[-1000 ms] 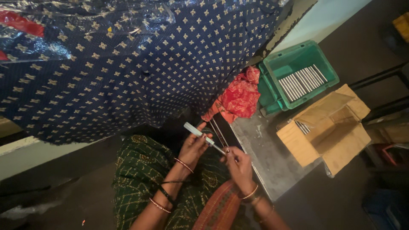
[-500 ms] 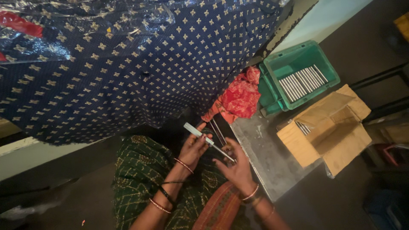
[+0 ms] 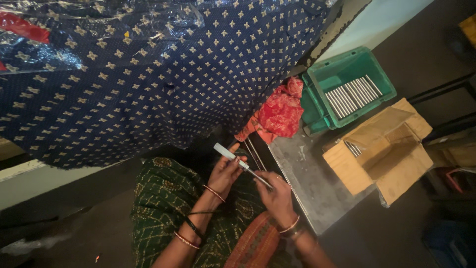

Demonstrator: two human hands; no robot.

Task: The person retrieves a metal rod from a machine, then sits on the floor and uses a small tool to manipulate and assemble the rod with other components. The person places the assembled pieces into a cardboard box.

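**Both hands on a thin rod over the lap**

Left hand [image 3: 225, 171] closed round the pale upper end of a rod [image 3: 241, 164]; right hand [image 3: 275, 196] pinching the lower, darker end. Hands close together but not touching, the rod bridging them on a slant, upper left to lower right. Held above green patterned cloth [image 3: 163, 208] on the lap, just beside the edge of a grey metal table [image 3: 317, 188]. Bangles on both wrists.

On the table, near the hands: a few more thin rods [image 3: 255, 154] lying at the edge, partly hidden in shadow. Beyond them a crumpled red cloth [image 3: 280, 114], touching a green plastic crate [image 3: 337, 74]. Inside the crate, a neat row of pale rods [image 3: 354, 94] laid side by side. Just right of that, an open brown cardboard box [image 3: 382, 149], flaps spread, more pale rods barely visible in its near corner. No label legible on either container.

Overhead and left, a large dark blue sheet [image 3: 148, 74] with small pale motifs, under clear plastic.
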